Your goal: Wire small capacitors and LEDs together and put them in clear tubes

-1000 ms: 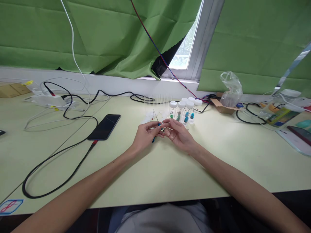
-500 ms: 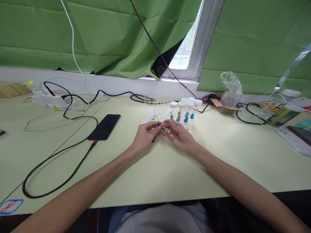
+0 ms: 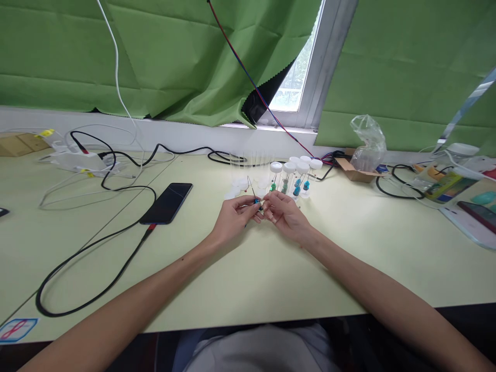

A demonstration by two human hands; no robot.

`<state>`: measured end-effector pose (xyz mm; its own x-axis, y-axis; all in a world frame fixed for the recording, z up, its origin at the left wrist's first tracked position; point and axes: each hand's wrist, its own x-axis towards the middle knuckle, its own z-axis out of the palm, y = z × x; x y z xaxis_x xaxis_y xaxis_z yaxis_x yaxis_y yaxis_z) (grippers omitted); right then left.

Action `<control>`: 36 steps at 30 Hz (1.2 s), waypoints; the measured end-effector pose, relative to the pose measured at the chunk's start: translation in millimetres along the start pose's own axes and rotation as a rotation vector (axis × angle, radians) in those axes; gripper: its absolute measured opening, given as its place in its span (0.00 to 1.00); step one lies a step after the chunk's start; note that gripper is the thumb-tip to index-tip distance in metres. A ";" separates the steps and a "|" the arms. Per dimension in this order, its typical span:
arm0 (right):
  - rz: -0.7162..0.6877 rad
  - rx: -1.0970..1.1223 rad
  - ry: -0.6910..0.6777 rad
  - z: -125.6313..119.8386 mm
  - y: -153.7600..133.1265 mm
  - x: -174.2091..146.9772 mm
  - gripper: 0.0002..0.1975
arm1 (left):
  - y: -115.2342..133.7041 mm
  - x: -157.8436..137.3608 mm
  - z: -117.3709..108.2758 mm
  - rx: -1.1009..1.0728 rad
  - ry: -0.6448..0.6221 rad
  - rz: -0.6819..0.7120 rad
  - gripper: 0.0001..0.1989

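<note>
Between the fingers of my left hand (image 3: 235, 216) is a small blue part with thin wire leads (image 3: 256, 200), one lead pointing up and away. My right hand (image 3: 285, 213) is closed in a pinch at the right end of this part; whatever lies between its fingertips is too small to make out. Both hands meet just above the table. Behind them stand several clear vials with white caps (image 3: 289, 167), holding green and blue pieces on wires. To their left are clear uncapped vials (image 3: 248, 164), with white caps (image 3: 232, 192) lying near them.
A black phone (image 3: 166, 203) on a charging cable (image 3: 44, 287) lies at the left. At the back right stand a small cardboard box (image 3: 358, 173) and a plastic bag (image 3: 368, 142). White adapters (image 3: 79, 159) sit at the back left, and another phone (image 3: 478, 216) lies far right.
My right fingers have shifted slightly at the blue part, and more of it shows between the hands. The lead has tilted a little. Both arms are otherwise almost still.
</note>
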<state>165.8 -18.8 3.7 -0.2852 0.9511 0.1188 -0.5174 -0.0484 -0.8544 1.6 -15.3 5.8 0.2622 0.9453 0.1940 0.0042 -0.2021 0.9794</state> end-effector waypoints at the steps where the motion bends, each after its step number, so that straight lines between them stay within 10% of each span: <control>1: 0.001 -0.008 -0.001 -0.5 0.1 0.2 0.18 | -0.3 0.0 -0.2 0.012 -0.001 0.001 0.20; 36: -0.100 -0.057 0.020 -0.7 3.7 2.6 0.16 | -1.4 2.1 -0.4 -0.040 0.015 -0.021 0.21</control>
<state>163.7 -16.3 0.5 -0.2180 0.9561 0.1957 -0.4958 0.0643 -0.8661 1.7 -12.9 4.9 0.2479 0.9530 0.1742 -0.0289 -0.1724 0.9846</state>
